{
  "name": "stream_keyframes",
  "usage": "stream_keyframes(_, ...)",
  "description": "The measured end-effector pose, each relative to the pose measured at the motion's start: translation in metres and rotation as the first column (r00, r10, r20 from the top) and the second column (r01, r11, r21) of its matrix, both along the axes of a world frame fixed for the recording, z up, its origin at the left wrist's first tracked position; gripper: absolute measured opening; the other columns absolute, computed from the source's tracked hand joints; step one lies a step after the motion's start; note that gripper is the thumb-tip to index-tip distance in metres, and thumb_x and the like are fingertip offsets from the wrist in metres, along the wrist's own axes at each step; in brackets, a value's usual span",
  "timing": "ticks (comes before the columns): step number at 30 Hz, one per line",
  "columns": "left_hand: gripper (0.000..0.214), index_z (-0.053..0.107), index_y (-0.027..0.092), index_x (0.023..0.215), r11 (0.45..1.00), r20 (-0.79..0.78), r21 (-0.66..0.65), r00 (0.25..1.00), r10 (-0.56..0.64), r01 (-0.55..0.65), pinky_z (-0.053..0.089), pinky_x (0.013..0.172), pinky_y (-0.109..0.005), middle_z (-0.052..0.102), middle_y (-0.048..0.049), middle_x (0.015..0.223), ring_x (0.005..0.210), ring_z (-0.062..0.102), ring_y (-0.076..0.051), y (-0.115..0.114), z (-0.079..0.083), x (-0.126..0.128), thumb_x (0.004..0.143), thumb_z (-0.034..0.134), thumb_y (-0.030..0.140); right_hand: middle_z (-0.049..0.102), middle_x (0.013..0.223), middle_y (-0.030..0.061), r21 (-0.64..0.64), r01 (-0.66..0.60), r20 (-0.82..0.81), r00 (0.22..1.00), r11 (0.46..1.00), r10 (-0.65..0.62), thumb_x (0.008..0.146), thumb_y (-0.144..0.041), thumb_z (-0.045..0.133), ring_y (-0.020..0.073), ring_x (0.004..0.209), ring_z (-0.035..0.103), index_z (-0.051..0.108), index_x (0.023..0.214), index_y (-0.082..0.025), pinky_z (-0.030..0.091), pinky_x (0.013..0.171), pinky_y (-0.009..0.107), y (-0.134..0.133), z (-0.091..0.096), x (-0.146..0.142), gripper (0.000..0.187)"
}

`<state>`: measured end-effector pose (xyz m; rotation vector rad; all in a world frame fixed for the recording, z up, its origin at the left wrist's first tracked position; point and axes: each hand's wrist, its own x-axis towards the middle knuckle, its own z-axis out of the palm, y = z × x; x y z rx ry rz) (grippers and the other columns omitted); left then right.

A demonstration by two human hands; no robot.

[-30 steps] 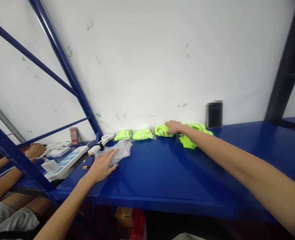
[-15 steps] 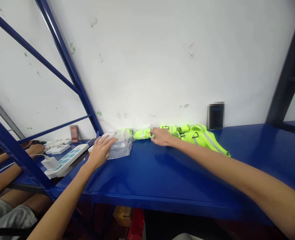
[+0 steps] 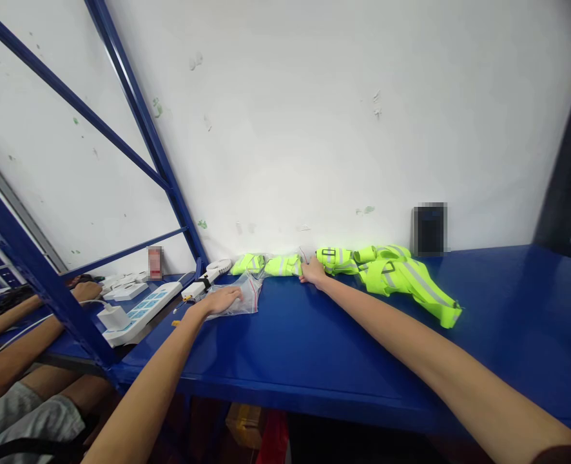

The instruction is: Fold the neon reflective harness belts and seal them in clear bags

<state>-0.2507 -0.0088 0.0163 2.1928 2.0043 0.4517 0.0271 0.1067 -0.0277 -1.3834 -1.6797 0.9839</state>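
My left hand lies flat on a clear zip bag with a red seal line, its fingers stretched out. My right hand has its fingers closed at the right end of a rolled yellow-green reflective strap that appears to be in clear plastic; the fingertips are partly hidden. Another rolled reflective strap sits just left of it. To the right of my right hand lie a roll with a black buckle and a loose reflective strap trailing toward the front.
A small white fan and a white device lie left of the bag. Beyond the blue post are a power strip and another person's arms. A blurred dark object leans on the wall above the blue table.
My left hand has come down and right, flat onto the clear bag, which is lower now, uncovering the fan and a rolled strap. My right hand stays by its roll. The view has shifted slightly.
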Motion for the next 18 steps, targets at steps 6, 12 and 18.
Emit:
stream_keyframes(6,0.031,0.066,0.016,0.086,0.918,-0.067,0.369,0.981,0.181,-0.144,0.041,0.091,-0.044,0.065,-0.0166,0.101,0.103,0.057,-0.031,0.029,0.007,0.057,0.087,0.04,0.034,0.068,0.068,0.0098,-0.022,-0.009,-0.165,0.986,1.0,0.005,0.094,-0.024,0.04,0.0229,0.068,0.072,0.059,0.094,-0.015,0.057,0.059,0.03,-0.011,-0.001,0.001,0.021)
stream_keyframes(12,0.029,0.061,0.018,0.082,0.816,0.107,0.577,0.985,-0.132,0.047,0.042,0.073,-0.032,0.062,-0.0049,0.079,0.075,0.055,-0.018,0.043,-0.012,0.139,0.094,0.036,0.03,0.066,0.068,0.0036,0.169,-0.086,-0.188,0.975,0.982,0.117,0.093,-0.023,0.044,0.0187,0.065,0.069,0.056,0.089,-0.019,0.056,0.064,0.03,-0.043,0.007,0.031,0.014)
stream_keyframes(18,0.032,0.057,0.018,0.077,0.702,-0.196,0.65,0.957,-0.214,0.29,0.041,0.073,-0.031,0.059,-0.0088,0.082,0.081,0.057,-0.019,0.027,-0.037,0.182,0.097,0.034,0.026,0.067,0.07,0.0021,0.487,-0.242,0.104,0.97,0.839,0.219,0.092,-0.031,0.051,0.0178,0.061,0.063,0.061,0.083,-0.019,0.049,0.067,0.03,-0.081,0.0,0.083,0.019)
